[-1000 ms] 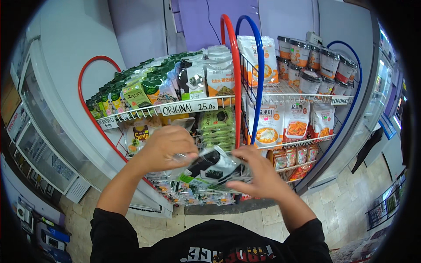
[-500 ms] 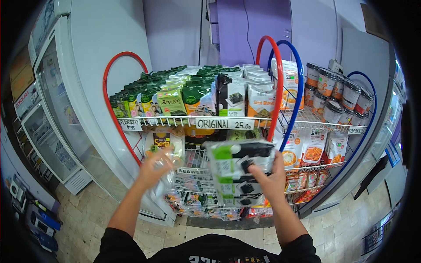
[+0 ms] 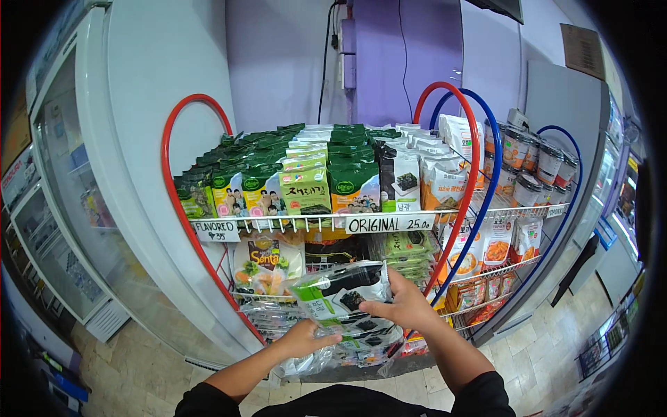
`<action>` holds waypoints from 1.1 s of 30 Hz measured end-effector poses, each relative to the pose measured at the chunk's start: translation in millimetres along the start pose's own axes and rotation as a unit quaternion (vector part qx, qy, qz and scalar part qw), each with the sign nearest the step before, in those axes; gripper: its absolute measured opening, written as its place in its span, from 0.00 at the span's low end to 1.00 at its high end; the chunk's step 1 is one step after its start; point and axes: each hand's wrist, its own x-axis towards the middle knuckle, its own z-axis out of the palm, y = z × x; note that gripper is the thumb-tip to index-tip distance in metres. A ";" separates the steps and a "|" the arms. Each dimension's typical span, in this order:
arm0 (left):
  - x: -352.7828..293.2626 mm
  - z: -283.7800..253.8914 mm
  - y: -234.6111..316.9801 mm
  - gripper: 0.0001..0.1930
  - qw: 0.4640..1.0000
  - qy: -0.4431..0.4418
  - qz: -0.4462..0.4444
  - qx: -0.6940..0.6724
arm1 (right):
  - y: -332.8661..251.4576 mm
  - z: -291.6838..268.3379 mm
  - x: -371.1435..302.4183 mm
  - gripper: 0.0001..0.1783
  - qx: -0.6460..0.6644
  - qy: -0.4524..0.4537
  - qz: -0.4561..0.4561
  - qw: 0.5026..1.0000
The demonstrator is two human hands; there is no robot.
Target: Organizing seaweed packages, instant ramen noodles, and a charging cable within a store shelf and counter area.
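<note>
Handwritten white labels [image 3: 389, 223] along upper shelf [image 3: 292, 224], printed characters across held packet [image 3: 347, 295], lettered green pouch [image 3: 306, 194]

Shop | wire display racks [image 3: 166, 156], 2 | shelved packets [image 3: 354, 186] in rows | handwritten price card [image 3: 389, 223] | glass-door cabinet [image 3: 66, 160]

A: what's the front packet [image 3: 344, 288] hiding??
B: it's covering part of the right hand [image 3: 411, 307], plus some of the lower shelf [image 3: 258, 297]
A: and the edges?
B: bottom's cutting off both sleeves [image 3: 207, 401], top's cropping that dark panel [image 3: 499, 8] lol
</note>
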 end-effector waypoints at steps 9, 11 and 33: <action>7.7 -27.2 -28.9 0.24 0.998 -0.029 0.019 -0.050 | -8.9 32.9 7.4 0.28 0.086 0.025 0.026 0.996; 7.1 -26.6 -33.2 0.22 0.997 -0.048 0.001 -0.060 | -12.6 26.7 7.3 0.27 0.119 -0.001 0.033 0.992; -6.5 3.8 -46.0 0.21 0.983 0.059 -0.032 -0.169 | -119.1 -132.8 125.2 0.26 -0.595 -0.032 -0.094 0.798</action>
